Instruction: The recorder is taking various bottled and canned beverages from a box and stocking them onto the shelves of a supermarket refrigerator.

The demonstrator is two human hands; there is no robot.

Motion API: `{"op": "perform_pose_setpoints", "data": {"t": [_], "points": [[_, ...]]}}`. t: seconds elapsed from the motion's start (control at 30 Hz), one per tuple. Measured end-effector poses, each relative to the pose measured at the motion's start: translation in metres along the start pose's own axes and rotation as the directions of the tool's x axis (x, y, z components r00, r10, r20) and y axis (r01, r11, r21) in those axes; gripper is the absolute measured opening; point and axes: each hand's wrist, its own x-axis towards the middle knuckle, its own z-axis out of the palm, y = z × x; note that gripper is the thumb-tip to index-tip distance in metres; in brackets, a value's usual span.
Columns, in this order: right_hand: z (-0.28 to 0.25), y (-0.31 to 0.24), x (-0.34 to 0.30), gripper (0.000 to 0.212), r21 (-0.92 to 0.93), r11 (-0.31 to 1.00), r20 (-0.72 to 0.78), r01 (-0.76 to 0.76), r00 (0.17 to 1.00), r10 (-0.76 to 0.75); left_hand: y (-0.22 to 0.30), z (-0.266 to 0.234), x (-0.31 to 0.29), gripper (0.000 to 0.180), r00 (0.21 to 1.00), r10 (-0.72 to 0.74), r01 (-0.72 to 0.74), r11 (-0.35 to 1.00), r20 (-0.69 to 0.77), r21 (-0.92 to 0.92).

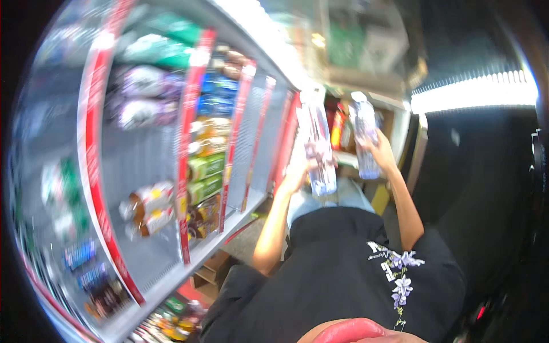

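Observation:
My left hand [296,173] is closed around a tall clear plastic bottle [321,137] with a bluish bottom. Blur hides whether a second bottle stands against it. Farther right, my right hand [382,151] grips another clear plastic bottle [364,117] with a pale cap. Both bottles are upright or nearly so, held side by side in front of me with a gap between them. Beyond that gap, a bottle with a red and yellow label [338,127] shows among the goods on a shelf.
On my left stands a tall shelf unit [154,274] with red-edged shelves [98,188]. It carries purple-labelled bottles [143,113], orange-brown bottles [150,208], green packs [205,177] and blue-labelled bottles [217,94]. Cardboard boxes [214,263] sit below. A bright lamp [474,94] glows at right.

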Motion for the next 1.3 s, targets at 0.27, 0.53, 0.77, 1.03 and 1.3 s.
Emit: {"op": "perform_pose_setpoints", "data": {"t": [0.27, 0.53, 0.77, 1.03, 1.3], "points": [[0.087, -0.181, -0.003, 0.075, 0.087, 0.797, 0.197, 0.598, 0.774, -0.602, 0.127, 0.067, -0.098, 0.059, 0.374, 0.898, -0.682, 0.435, -0.231, 0.589], [0.230, -0.474, -0.010, 0.060, 0.421, -0.071, 0.033, 0.904, -0.093, -0.995, 0.343, 0.112, -0.129, 0.065, -0.362, 0.851, -0.150, -0.456, 0.380, 0.877], [0.313, -0.535, 0.083, 0.046, 0.069, -0.288, 0.192, 0.955, -0.296, -0.936, 0.416, 0.069, -0.101, 0.069, -0.347, 0.881, -0.026, -0.352, 0.322, 0.936], [0.333, -0.544, 0.080, 0.098, -0.243, -0.009, 0.372, 0.970, 0.085, -0.925, 0.447, 0.042, -0.091, 0.084, -0.348, 0.888, 0.165, -0.257, 0.300, 0.952], [0.346, -0.578, 0.074, 0.092, -0.246, -0.095, 0.621, 0.965, 0.081, -0.780, 0.459, 0.020, -0.091, 0.120, -0.182, 0.982, 0.243, 0.100, -0.056, 0.965]]}}
